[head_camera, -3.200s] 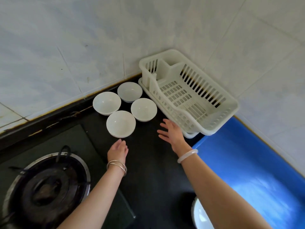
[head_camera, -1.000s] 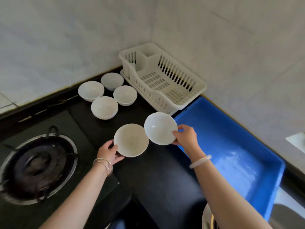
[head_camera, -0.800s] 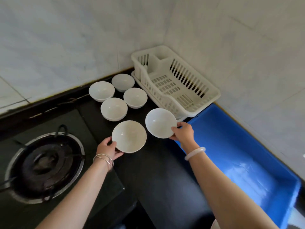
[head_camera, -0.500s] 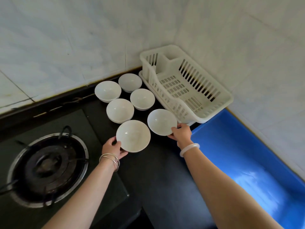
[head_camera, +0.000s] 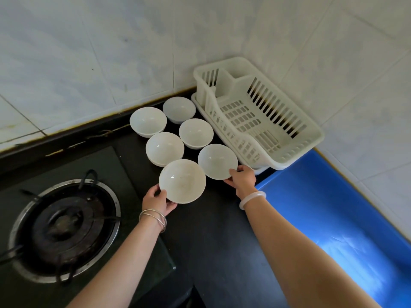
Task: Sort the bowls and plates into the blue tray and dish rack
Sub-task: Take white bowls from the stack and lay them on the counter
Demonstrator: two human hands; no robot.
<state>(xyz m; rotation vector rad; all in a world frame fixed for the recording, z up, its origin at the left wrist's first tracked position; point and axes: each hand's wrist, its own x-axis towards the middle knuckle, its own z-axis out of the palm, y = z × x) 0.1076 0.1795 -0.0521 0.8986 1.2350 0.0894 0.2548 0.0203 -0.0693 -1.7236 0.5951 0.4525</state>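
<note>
The right hand point(head_camera: 242, 180) lowered its glossy white bowl point(head_camera: 216, 161) beside dish rack point(head_camera: 226, 85)

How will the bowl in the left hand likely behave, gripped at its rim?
The bowl looks glazed and rigid: probably slippery, and breakable on the hard counter. The left hand grips only its near rim, so it may tilt.

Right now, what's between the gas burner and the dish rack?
Six white bowls sit on the black counter there; the head view shows it.
</note>
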